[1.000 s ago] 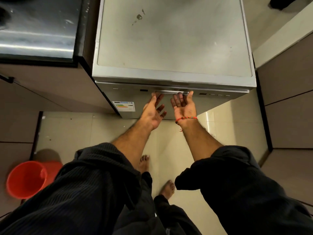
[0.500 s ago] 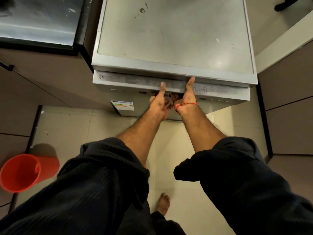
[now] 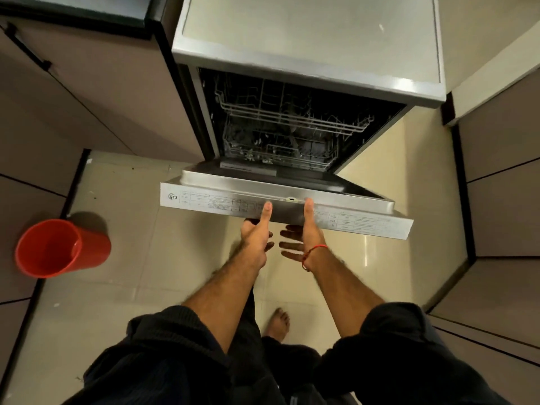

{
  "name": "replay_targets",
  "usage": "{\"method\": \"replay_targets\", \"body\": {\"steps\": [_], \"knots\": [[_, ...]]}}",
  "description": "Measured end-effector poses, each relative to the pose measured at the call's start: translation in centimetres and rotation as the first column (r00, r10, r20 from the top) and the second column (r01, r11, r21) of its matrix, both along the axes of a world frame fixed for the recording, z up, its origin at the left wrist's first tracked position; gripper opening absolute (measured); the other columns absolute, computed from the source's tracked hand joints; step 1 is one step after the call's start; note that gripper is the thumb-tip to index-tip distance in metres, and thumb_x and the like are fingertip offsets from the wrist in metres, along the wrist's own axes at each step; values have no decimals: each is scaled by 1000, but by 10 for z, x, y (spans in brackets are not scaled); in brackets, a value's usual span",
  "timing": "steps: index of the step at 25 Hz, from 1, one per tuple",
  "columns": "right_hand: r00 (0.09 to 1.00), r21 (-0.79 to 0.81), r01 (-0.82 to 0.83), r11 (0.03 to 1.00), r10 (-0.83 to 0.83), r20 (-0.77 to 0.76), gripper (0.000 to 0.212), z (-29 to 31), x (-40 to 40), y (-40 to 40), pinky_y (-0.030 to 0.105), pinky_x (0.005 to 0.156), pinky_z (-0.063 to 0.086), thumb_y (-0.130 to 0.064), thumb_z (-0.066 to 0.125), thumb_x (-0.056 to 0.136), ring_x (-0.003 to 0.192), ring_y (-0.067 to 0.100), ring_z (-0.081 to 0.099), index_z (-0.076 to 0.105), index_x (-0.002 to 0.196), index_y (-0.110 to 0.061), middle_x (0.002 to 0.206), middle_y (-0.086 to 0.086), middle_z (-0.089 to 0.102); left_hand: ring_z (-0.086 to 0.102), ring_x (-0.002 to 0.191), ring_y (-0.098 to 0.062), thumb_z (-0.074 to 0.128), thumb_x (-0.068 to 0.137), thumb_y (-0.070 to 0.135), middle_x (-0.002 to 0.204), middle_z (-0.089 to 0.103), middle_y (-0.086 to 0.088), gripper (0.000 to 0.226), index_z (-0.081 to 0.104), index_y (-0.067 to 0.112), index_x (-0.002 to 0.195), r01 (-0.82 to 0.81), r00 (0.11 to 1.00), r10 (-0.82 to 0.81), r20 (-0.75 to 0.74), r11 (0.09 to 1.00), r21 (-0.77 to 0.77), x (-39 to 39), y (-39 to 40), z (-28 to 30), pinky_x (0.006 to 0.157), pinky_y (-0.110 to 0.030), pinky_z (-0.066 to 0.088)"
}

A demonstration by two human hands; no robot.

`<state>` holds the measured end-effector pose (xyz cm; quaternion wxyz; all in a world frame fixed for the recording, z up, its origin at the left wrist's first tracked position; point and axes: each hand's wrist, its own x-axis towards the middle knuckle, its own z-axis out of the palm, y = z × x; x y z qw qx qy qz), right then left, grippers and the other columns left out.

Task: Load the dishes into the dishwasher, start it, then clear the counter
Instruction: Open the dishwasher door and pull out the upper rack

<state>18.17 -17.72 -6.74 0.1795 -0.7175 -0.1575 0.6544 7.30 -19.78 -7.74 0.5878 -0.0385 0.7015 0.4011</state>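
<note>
The silver dishwasher (image 3: 309,33) stands ahead with its door (image 3: 204,200) swung partly down toward me. Both hands hold the door's top edge near the middle. My left hand (image 3: 257,238) has its thumb on the edge strip and its fingers under the door. My right hand (image 3: 306,238), with a red thread at the wrist, has its thumb on the edge too, and its fingers spread below. Inside, the upper wire rack (image 3: 292,115) and lower wire rack (image 3: 277,153) show; I cannot tell what they hold.
A red bucket (image 3: 58,247) stands on the tiled floor at the left. Brown cabinet fronts (image 3: 96,92) flank the dishwasher on the left, and more cabinets (image 3: 502,159) on the right. My bare foot (image 3: 279,323) is on the floor below the door.
The door has gone from closed to well open, pulled down and toward me by both hands. The racks have come into view, and I have stepped back.
</note>
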Motion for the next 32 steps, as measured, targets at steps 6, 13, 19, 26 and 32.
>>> {"method": "replay_targets", "body": {"steps": [6, 13, 19, 26, 32], "knots": [[494, 388, -786, 481, 113, 862, 23, -9, 24, -16, 42, 81, 48, -36, 57, 92, 102, 33, 58, 62, 94, -14, 100, 9, 59, 61, 91, -23, 70, 90, 47, 111, 63, -3, 43, 52, 19, 117, -73, 994, 64, -84, 990, -117, 10, -45, -13, 65, -37, 54], [164, 94, -975, 200, 373, 913, 82, -49, 29, -27, 54, 121, 9, -35, 61, 87, 151, 31, 6, 21, 156, -18, 163, 7, 16, 13, 152, -34, 54, 96, 38, 164, 20, -3, 52, 40, 23, 143, 731, -24, -367, -930, 628, -267, -29, -57, -33, 120, -57, 15], [302, 280, -910, 307, 28, 953, 77, -92, 12, -64, 53, 120, 13, -39, 55, 77, 150, 30, 17, 39, 148, -14, 156, 7, 34, 21, 151, -35, 44, 102, 51, 163, 26, -9, 59, 37, 25, 154, 740, -363, -265, -893, 501, -449, -62, -97, -96, 121, -56, 13], [324, 315, -872, 375, -40, 945, 75, -170, 9, -149, 56, 117, 21, -27, 66, 73, 149, 31, 21, 46, 144, -12, 154, 8, 38, 25, 151, -34, 51, 102, 44, 160, 37, -1, 26, 67, 24, 106, 803, -348, -192, -918, 445, -398, -61, -144, -151, 118, -62, 18], [208, 13, -895, 445, 392, 896, 78, -253, 15, -231, 55, 120, 15, -20, 60, 80, 152, 28, 2, 30, 152, -18, 164, 3, 16, 28, 150, -33, 62, 94, 26, 161, 36, 0, 26, 69, 21, 118, 809, -438, -424, -793, 199, -553, -67, -220, -230, 117, -66, 18]]}}
